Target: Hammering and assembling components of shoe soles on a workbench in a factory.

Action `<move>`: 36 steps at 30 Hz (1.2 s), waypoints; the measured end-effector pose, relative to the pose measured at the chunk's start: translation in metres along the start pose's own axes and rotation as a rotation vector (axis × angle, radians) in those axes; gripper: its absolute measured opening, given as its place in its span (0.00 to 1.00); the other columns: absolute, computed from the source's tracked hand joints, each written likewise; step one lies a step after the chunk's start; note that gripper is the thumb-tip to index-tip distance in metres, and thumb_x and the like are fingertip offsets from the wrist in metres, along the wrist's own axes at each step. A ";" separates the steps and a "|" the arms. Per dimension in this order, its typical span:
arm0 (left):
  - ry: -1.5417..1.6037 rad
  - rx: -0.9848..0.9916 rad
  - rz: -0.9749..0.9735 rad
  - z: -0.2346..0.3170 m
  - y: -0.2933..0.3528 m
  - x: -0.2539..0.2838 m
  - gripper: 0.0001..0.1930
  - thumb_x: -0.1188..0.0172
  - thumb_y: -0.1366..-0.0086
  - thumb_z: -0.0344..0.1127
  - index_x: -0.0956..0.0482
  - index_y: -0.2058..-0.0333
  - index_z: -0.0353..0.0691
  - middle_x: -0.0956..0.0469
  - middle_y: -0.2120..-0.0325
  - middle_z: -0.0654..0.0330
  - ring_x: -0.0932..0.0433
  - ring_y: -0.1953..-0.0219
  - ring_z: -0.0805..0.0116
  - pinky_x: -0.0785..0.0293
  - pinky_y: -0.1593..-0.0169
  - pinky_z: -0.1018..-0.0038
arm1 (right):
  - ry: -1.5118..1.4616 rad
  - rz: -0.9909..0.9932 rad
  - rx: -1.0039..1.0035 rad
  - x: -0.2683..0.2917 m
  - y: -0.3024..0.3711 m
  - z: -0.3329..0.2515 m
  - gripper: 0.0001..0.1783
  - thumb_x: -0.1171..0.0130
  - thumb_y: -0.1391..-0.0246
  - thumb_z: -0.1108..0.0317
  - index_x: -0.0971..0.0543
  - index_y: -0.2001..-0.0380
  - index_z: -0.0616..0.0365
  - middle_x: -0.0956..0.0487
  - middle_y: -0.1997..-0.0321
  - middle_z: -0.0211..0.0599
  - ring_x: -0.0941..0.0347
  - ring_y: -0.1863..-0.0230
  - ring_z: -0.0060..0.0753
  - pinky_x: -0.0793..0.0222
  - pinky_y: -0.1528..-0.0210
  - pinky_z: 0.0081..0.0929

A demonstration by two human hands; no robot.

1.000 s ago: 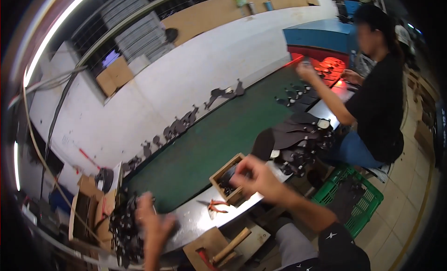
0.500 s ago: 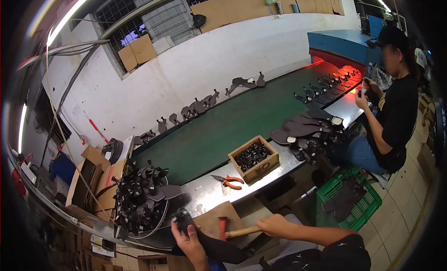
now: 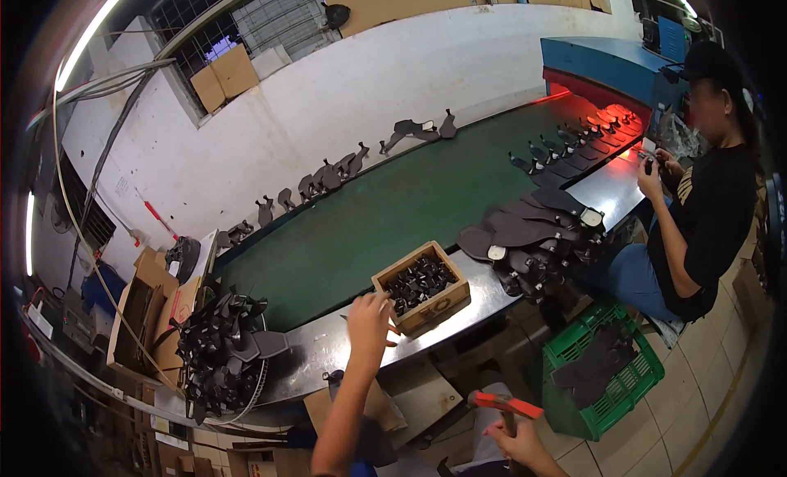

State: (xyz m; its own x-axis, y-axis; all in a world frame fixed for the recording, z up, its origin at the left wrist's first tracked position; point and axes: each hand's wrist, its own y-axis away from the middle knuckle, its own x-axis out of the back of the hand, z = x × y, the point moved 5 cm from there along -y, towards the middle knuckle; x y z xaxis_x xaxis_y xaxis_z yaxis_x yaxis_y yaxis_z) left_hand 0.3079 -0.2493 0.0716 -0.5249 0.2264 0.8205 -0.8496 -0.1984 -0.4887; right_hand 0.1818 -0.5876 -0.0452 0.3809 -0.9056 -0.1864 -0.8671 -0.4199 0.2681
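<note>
Head camera, looking down a shoe-part line: the person's left hand (image 3: 369, 323) hangs open with fingers spread, holding nothing, over the steel worktop (image 3: 324, 346) just beside a wooden box (image 3: 422, 287) of small dark fittings. The right hand (image 3: 515, 438), low near the lap, is closed around the handle of a red-headed hammer (image 3: 507, 406). Scissors with orange handles appear to lie under the raised hand, though it hides most of them. By the look of it the work is mid-run: a heaped pile of dark cut pieces (image 3: 223, 350) sits in a round basket at the left, and the box is well filled. Beyond the worktop, a green conveyor belt (image 3: 385, 223) carries scattered dark pieces toward a red-lit blue oven tunnel (image 3: 611, 67). A stack of flat sole-shaped pieces (image 3: 525, 231) crowds the worktop on the right, where a seated co-worker (image 3: 705, 206) in black handles something small. A green crate (image 3: 602, 370) stands on the floor between the two.
</note>
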 end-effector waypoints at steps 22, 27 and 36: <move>0.789 0.467 0.152 0.077 0.035 0.084 0.13 0.42 0.30 0.36 0.19 0.65 0.29 0.21 0.73 0.62 0.23 0.70 0.77 0.27 0.63 0.80 | 0.030 -0.040 0.536 -0.024 -0.082 -0.136 0.13 0.41 0.40 0.75 0.24 0.53 0.66 0.18 0.60 0.39 0.19 0.63 0.27 0.25 0.57 0.24; 1.113 0.615 0.252 0.096 0.109 0.106 0.13 0.42 0.30 0.37 0.20 0.67 0.32 0.22 0.72 0.67 0.29 0.69 0.82 0.32 0.61 0.83 | 0.139 -0.109 0.660 -0.100 -0.068 -0.177 0.18 0.28 0.51 0.68 0.17 0.56 0.61 0.28 0.82 0.19 0.41 0.81 0.07 0.42 0.76 0.13; 0.890 0.666 0.598 0.070 0.183 0.136 0.06 0.38 0.34 0.30 0.21 0.67 0.33 0.24 0.73 0.63 0.31 0.72 0.78 0.34 0.69 0.80 | 0.143 -0.364 0.465 -0.186 -0.042 -0.149 0.16 0.30 0.49 0.70 0.19 0.56 0.60 0.24 0.77 0.22 0.38 0.83 0.07 0.43 0.81 0.11</move>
State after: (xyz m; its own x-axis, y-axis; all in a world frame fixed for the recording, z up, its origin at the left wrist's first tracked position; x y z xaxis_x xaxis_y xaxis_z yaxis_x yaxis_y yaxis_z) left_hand 0.0844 -0.3216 0.1148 -0.8907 0.4463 -0.0861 -0.4130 -0.8737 -0.2571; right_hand 0.1949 -0.4105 0.1191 0.6907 -0.7213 -0.0513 -0.7102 -0.6633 -0.2359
